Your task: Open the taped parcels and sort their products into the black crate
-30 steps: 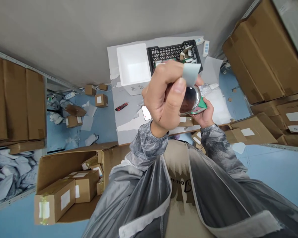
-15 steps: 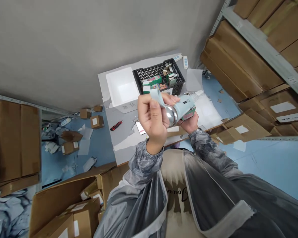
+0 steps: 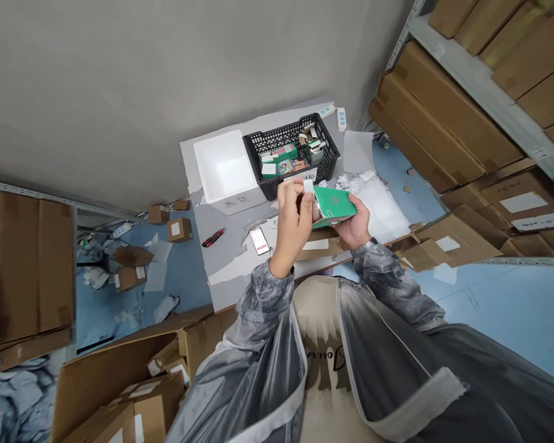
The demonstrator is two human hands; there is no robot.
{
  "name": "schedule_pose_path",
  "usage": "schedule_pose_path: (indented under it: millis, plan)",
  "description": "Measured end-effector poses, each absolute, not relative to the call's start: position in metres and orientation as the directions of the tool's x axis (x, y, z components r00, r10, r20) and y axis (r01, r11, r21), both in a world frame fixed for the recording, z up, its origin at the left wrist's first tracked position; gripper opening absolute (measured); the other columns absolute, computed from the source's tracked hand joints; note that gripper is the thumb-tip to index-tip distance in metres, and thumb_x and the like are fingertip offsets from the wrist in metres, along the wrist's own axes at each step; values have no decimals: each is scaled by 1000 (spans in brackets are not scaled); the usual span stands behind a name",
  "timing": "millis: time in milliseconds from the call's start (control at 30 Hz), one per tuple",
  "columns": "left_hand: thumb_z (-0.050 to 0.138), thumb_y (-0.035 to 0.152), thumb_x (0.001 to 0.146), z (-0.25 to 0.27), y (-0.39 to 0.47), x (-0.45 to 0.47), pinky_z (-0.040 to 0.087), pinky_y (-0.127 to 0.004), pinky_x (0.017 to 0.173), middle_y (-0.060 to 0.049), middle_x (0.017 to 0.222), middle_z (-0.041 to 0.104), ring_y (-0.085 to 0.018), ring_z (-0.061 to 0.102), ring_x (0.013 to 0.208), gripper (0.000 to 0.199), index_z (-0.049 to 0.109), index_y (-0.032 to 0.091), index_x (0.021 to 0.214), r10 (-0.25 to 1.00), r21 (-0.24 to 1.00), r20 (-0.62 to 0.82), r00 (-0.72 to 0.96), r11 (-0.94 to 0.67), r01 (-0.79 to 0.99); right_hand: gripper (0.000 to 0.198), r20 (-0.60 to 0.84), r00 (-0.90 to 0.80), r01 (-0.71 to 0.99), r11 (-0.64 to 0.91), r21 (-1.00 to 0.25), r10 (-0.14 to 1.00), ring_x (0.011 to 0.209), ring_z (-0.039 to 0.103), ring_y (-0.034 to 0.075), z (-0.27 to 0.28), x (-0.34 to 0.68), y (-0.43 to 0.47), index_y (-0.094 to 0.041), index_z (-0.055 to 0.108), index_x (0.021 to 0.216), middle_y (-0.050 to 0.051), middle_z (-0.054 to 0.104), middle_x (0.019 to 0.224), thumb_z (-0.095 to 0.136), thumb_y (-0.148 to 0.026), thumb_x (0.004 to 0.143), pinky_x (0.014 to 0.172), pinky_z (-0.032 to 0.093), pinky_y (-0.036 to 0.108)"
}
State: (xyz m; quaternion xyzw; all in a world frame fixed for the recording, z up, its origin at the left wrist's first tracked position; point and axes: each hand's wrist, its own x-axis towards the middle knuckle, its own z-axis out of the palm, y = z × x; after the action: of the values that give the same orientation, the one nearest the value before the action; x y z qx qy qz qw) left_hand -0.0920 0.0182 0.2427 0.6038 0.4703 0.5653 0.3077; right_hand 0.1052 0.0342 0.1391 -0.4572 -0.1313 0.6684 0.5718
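Observation:
A small green cardboard box is held tilted above the table's front part. My right hand grips its far end from below and the right side. My left hand closes its thumb and fingers at the box's left, open end, where a white flap sticks up. Something pale and shiny shows at that opening, partly covered by my left fingers. The light blue bottle with a silver cap is no longer seen outside the box.
Behind stand a white bin and a black crate with small boxes. A red-black utility knife and a phone lie on the table. Shelves of cartons rise at right; an open carton sits lower left.
The light blue bottle, held by its strap in my left hand, has gone out of sight at the box. The box has turned, showing its green side, and my left hand is now at its opening.

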Motion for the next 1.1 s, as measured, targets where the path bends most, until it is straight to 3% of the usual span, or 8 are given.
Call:
schedule_pose_path:
  millis: [67, 167, 367, 500, 600, 800, 933, 1100]
  plan:
    - [62, 81, 121, 236, 27, -99, 62, -60, 134, -15, 162, 64, -36, 66, 160, 50, 71, 32, 129, 928, 895, 368, -54, -338, 290, 51, -487, 53, -651, -339, -679, 872, 97, 88, 34, 141, 105, 34, -29, 79, 116, 5, 88, 98, 89, -73, 92, 73, 73, 47]
    - [73, 85, 114, 230, 33, -113, 67, -60, 128, -15, 181, 57, -38, 70, 158, 64, 67, 39, 159, 969, 963, 231, -89, -215, 165, 49, -515, -2, -672, -383, -634, 857, 91, 87, 32, 139, 105, 34, -28, 81, 117, 6, 90, 101, 87, -71, 95, 66, 70, 43]
    - [34, 99, 117, 221, 20, -125, 69, -67, 124, -20, 173, 74, -42, 75, 159, 94, 67, 32, 174, 1000, 971, 3, -17, -7, -237, 45, -527, -22, -673, -403, -621, 849, 76, 81, 25, 131, 102, 35, -28, 77, 111, 4, 90, 100, 88, -68, 95, 50, 55, 33]
    - [51, 94, 117, 211, 5, -111, 50, -67, 146, -15, 188, 63, -39, 55, 180, 87, 57, 37, 183, 970, 976, 217, -110, -214, 38, 51, -435, 76, -573, -318, -755, 897, 73, 78, 22, 133, 91, 28, -31, 70, 110, -2, 82, 92, 98, -68, 89, 49, 53, 31]
    - [69, 87, 114, 198, 0, -109, 44, -67, 148, -21, 180, 65, -42, 58, 174, 93, 49, 33, 187, 939, 908, 318, -132, -262, 327, 54, -360, 136, -523, -241, -817, 923, 79, 80, 22, 139, 84, 22, -32, 70, 112, -5, 78, 91, 103, -66, 85, 55, 61, 32]
    - [87, 79, 106, 169, -9, -151, 50, -64, 142, -24, 172, 63, -44, 62, 166, 103, 44, 28, 184, 942, 851, 309, 132, -336, 403, 52, -427, 101, -498, -326, -804, 899, 68, 75, 22, 136, 81, 20, -30, 70, 105, -5, 73, 80, 105, -62, 84, 46, 51, 31]
    - [97, 63, 103, 154, 2, -178, 57, -58, 133, -19, 162, 70, -42, 68, 158, 77, 61, 29, 161, 976, 868, 167, 141, -214, 449, 48, -496, 30, -478, -424, -770, 868, 65, 73, 20, 128, 77, 22, -29, 73, 104, -3, 79, 84, 105, -61, 87, 46, 53, 30]
    - [105, 42, 96, 152, 71, -190, 61, -51, 124, -12, 144, 76, -36, 75, 138, 60, 67, 27, 138, 987, 894, 159, -23, -134, 428, 39, -454, -81, -486, -433, -760, 887, 110, 88, 30, 126, 65, 78, -30, 80, 117, 3, 93, 112, 94, -62, 101, 80, 74, 39]
